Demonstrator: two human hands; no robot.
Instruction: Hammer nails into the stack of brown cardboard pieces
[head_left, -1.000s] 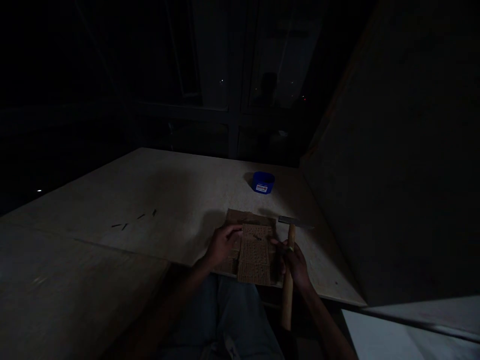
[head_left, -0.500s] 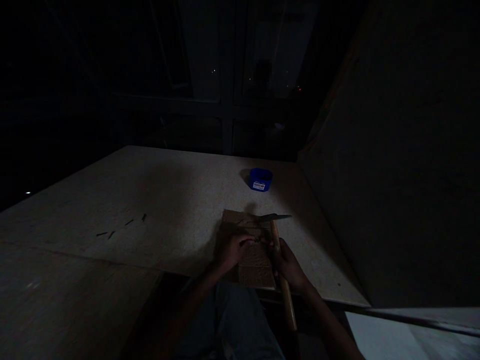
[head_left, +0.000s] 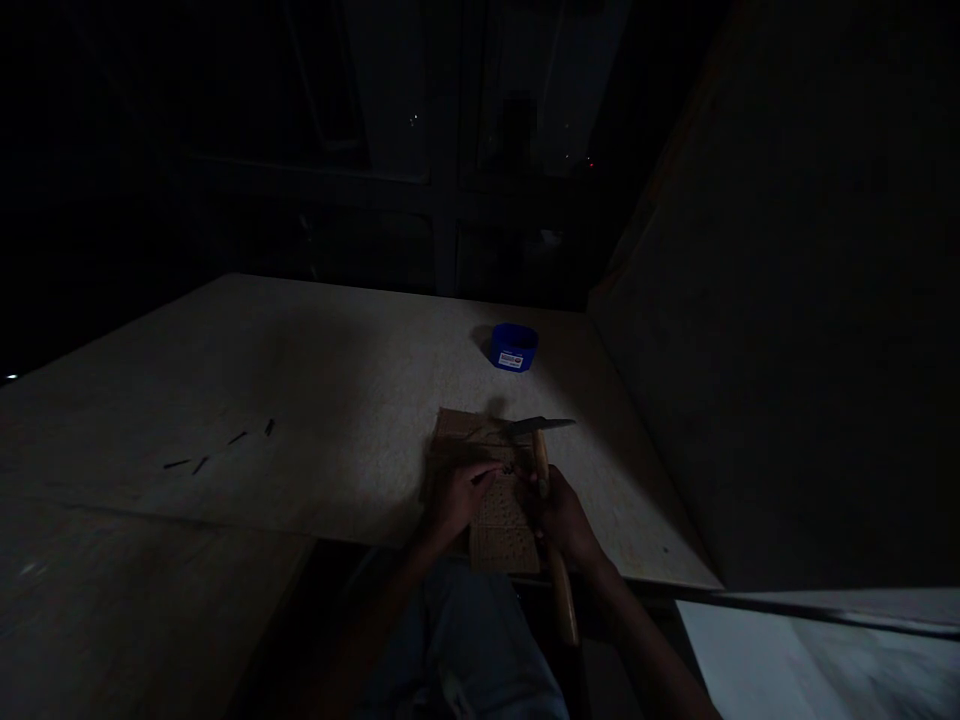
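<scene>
The scene is very dark. My right hand (head_left: 559, 515) is closed round the wooden handle of a hammer (head_left: 546, 470), whose metal head lies over the far edge of a brown cardboard piece (head_left: 457, 435). A smaller perforated brown sheet (head_left: 502, 520) lies on top of that cardboard at the table's near edge. My left hand (head_left: 457, 495) rests on the sheet, fingers pinched on a small thing I cannot make out, close to the hammer handle.
A round blue container (head_left: 514, 346) stands on the pale table (head_left: 337, 400) beyond the cardboard. Several small dark nails (head_left: 217, 450) lie at the left. A tall dark panel (head_left: 787, 300) rises along the right. My legs show below the table edge.
The hammer swung left so its head now lies over the cardboard's far edge. Both hands drew closer together on the perforated sheet. The view shifted slightly downward.
</scene>
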